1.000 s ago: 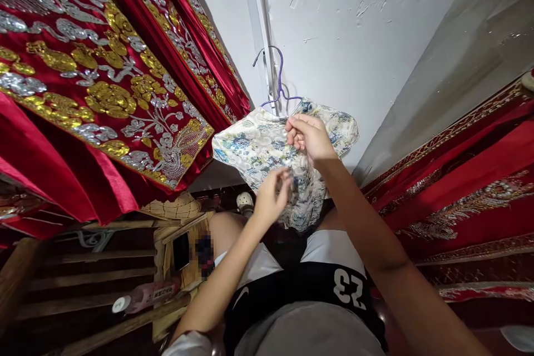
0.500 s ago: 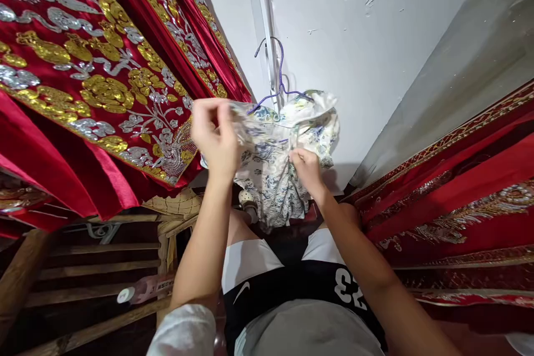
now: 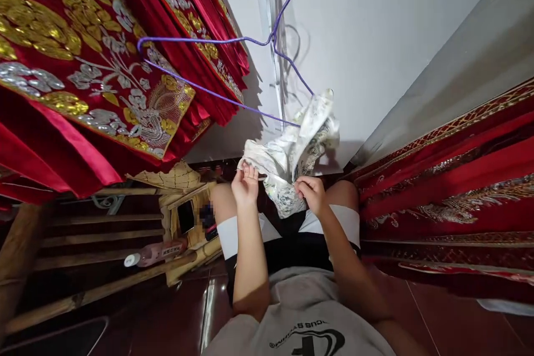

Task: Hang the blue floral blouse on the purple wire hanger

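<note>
A white garment with a blue-green floral print [image 3: 287, 158] hangs in front of me, bunched toward the right. Its cloth still covers the right end of a purple wire hanger [image 3: 217, 41]. The hanger's left arm sticks out bare and tilted. At the garment's left edge, my left hand [image 3: 246, 183] is closed, with cloth between thumb and fingers. Lower on the cloth, my right hand [image 3: 311, 192] pinches a fold near the middle. The garment's lower part hangs between my knees.
Red embroidered drapes [image 3: 95, 67] hang at the left, and more red cloth [image 3: 459, 194] lines the right. A white wall [image 3: 354, 22] with a metal rail [image 3: 273, 28] stands ahead. A pink bottle [image 3: 156, 254] lies on a wooden slatted frame [image 3: 100, 236] at lower left.
The left side of the garment has come off the hanger, whose left arm now shows bare. My left hand has moved right and down with the cloth. The hanger looks nearer and higher.
</note>
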Demonstrator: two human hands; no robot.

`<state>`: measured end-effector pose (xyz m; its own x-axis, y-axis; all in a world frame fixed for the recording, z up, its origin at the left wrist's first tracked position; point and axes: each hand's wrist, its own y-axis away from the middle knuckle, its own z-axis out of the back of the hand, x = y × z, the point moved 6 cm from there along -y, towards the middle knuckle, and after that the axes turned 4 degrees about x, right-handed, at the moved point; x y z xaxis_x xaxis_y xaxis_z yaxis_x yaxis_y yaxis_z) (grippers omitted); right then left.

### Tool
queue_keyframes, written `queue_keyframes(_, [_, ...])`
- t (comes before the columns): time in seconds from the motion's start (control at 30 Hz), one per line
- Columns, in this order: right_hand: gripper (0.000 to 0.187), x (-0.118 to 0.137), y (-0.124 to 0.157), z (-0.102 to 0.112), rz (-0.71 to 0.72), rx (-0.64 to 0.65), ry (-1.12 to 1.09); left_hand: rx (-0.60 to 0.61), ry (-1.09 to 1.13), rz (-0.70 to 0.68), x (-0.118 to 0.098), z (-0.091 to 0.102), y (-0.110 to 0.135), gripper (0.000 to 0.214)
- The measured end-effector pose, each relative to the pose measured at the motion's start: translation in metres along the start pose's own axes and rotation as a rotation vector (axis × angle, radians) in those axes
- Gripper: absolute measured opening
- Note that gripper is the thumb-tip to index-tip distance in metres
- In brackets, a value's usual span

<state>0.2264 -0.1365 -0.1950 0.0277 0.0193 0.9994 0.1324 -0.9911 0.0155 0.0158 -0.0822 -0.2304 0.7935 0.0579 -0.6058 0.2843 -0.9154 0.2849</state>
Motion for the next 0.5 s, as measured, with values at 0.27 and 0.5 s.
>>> queue_keyframes(0.27, [0.041, -0.001, 0.0, 0.023, -0.048, -0.036, 0.168, 0.618, -0.302, -0.051, 0.0, -0.086, 0.075, 0.02])
queue_keyframes(0.5, [0.036, 0.019, 0.008, 0.033, -0.352, 0.271, -0.21, 1.252, -1.151, -0.355, 0.017, -0.144, 0.18, 0.021])
